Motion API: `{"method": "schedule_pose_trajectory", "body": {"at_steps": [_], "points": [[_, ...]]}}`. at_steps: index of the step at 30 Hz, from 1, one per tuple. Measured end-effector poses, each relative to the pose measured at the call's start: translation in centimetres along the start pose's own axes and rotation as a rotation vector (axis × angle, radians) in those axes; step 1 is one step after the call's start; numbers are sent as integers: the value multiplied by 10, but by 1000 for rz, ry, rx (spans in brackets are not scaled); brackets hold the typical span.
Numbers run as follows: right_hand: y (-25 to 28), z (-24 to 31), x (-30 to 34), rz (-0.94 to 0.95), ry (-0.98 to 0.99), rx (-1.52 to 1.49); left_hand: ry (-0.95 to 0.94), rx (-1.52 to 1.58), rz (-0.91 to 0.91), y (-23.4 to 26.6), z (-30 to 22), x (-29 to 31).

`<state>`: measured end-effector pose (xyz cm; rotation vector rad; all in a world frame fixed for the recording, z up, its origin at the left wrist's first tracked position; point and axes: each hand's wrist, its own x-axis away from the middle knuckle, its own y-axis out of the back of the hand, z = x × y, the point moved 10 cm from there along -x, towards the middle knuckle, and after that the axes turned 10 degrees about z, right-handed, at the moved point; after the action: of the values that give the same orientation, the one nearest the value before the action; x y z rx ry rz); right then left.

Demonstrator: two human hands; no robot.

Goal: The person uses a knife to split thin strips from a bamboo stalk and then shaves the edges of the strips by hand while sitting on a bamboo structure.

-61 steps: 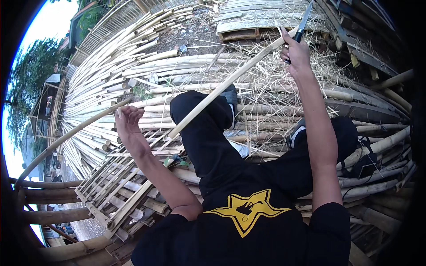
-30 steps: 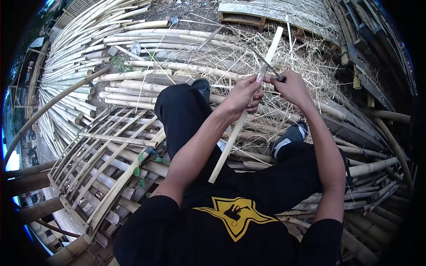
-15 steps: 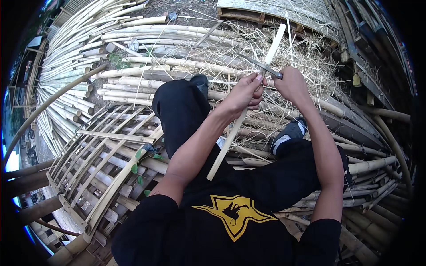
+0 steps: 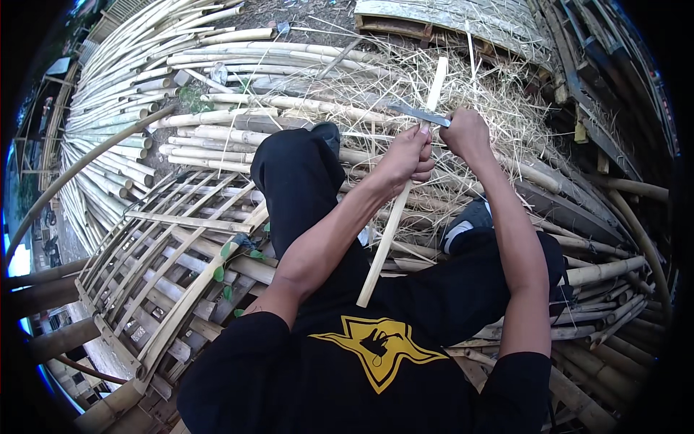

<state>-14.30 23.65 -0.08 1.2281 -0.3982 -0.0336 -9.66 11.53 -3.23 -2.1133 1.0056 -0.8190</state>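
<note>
My left hand [image 4: 406,158] is closed around the middle of a pale, flat bamboo strip [image 4: 384,249]. The strip slants from near my shirt up past both hands, its far end over the shavings. In my right hand [image 4: 466,135] is a knife [image 4: 423,114], gripped by its handle, which the fingers hide. The blade points left and lies across the strip just beyond my left thumb. Both hands are close together above the space between my knees.
Loose bamboo shavings [image 4: 499,94] cover the ground ahead. Stacked bamboo poles [image 4: 224,54] lie at the far left, with a woven bamboo lattice [image 4: 166,267] nearer. A wooden pallet [image 4: 463,25] stands at the back; more poles [image 4: 607,269] lie on the right.
Both hands, the strip and the knife have shifted slightly toward me. The strip stands a little steeper, its near end farther right, and the knife blade shows flatter.
</note>
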Motion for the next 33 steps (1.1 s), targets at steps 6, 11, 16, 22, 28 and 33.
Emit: {"method": "schedule_pose_trajectory", "body": {"at_steps": [6,11,16,22,28,33], "points": [[-3,-7,-9,7,39,21,23,36,-18,2,6,-1],[-4,-14,-17,-16,38,59,31,35,-17,4,7,-7],[-3,-90,-41,34,-371,-178,10,40,79,-6,-3,11],[109,-145,-29,-254,-326,-170,-240,7,-34,44,-69,57],[61,18,-3,97,119,-111,-168,-30,61,14,-50,24],[29,30,27,168,182,-24,-122,-104,85,3,-35,21]]}}
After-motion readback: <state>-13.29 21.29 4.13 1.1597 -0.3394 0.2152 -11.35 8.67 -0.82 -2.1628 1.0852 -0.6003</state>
